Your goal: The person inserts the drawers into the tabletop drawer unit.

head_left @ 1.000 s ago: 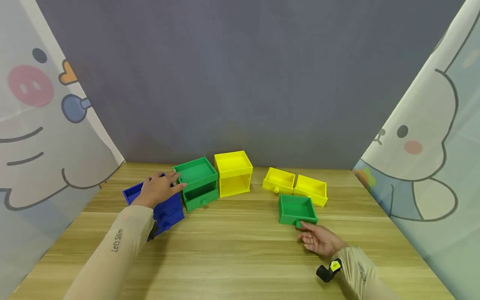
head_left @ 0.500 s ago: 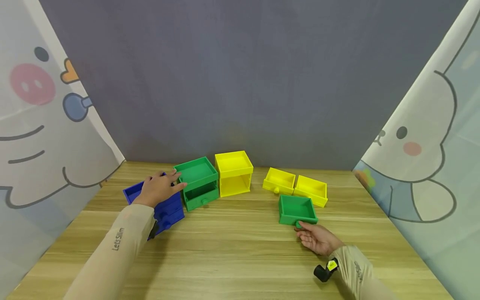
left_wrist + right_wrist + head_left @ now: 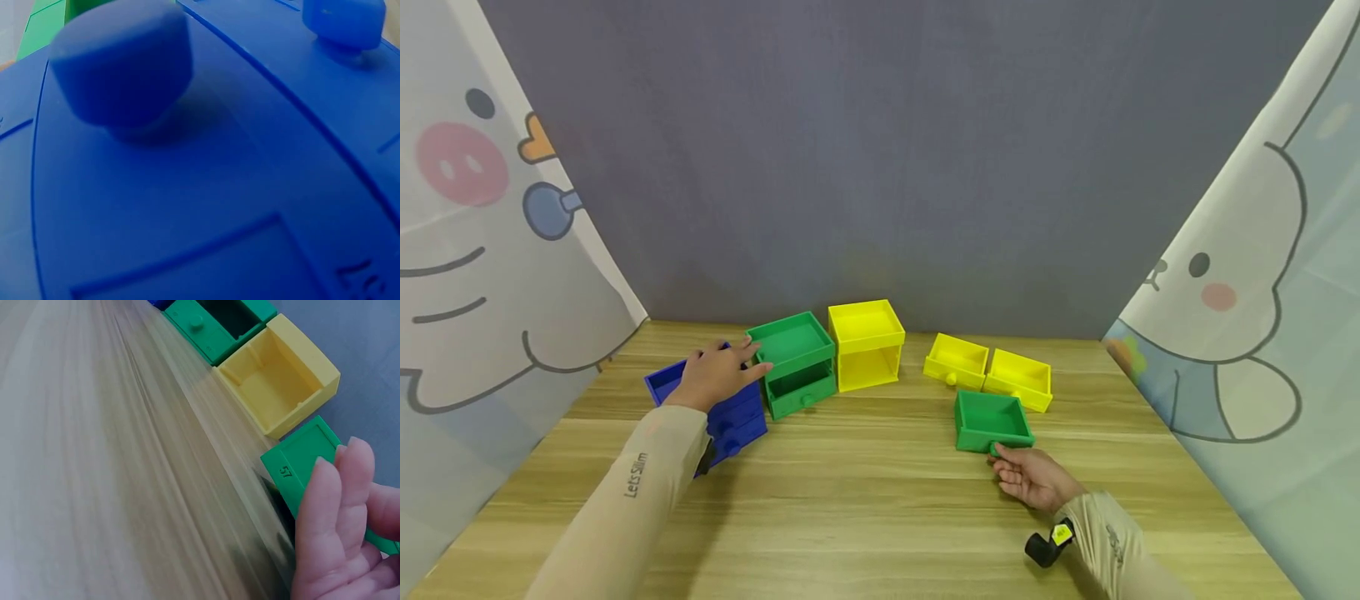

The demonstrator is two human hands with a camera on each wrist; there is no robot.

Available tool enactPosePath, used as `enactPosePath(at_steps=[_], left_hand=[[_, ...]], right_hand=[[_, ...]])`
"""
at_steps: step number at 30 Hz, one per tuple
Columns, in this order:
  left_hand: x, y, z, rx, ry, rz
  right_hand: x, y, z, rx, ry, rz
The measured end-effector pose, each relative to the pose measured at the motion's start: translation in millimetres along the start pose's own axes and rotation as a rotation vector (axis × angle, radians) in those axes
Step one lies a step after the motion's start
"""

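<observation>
My right hand (image 3: 1037, 479) pinches the knob of a loose green drawer (image 3: 992, 414) at the right of the table. In the right wrist view the fingers partly cover the front of this drawer (image 3: 303, 456), marked 57, with a dark shadow beneath it. My left hand (image 3: 711, 379) lies over the blue drawer cabinet (image 3: 741, 421), fingers spread, the tips at the left edge of the green cabinet (image 3: 790, 342). That green cabinet has an open upper slot above one fitted drawer. Blue drawer fronts with knobs (image 3: 125, 69) fill the left wrist view.
A yellow cabinet (image 3: 867, 346) with an open front stands right of the green one. Two yellow drawers (image 3: 958, 358) lie behind the loose green drawer. A grey panel (image 3: 880, 167) rises at the back, with printed cloth at both sides.
The loose green drawer has shifted very slightly toward the near side with my right hand at its knob. My left hand has stayed in place.
</observation>
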State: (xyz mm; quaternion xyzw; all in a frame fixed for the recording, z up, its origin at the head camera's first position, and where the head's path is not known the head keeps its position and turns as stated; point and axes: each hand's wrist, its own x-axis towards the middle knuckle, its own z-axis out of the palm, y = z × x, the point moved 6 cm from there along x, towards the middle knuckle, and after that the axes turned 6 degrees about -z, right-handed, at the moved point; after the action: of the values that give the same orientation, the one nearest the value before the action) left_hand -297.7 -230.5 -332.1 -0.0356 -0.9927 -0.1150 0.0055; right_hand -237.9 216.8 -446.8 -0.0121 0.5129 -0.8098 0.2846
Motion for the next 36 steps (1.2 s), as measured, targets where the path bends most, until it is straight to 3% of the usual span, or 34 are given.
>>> enactPosePath(at_steps=[12,18,36], left_hand=[[-0.6,-0.6,-2.2,0.011,-0.001,0.001],[0.3,-0.2,-2.6,0.022,-0.009,-0.003],[0.6,2.4,-1.5,-0.030,-0.015,-0.009]], right_hand=[[-4,-4,9,-0.130,-0.003,-0.063],[-2,-3,22,-0.210,-0.051,-0.087],[20,14,63,-0.254,-0.160,-0.119]])
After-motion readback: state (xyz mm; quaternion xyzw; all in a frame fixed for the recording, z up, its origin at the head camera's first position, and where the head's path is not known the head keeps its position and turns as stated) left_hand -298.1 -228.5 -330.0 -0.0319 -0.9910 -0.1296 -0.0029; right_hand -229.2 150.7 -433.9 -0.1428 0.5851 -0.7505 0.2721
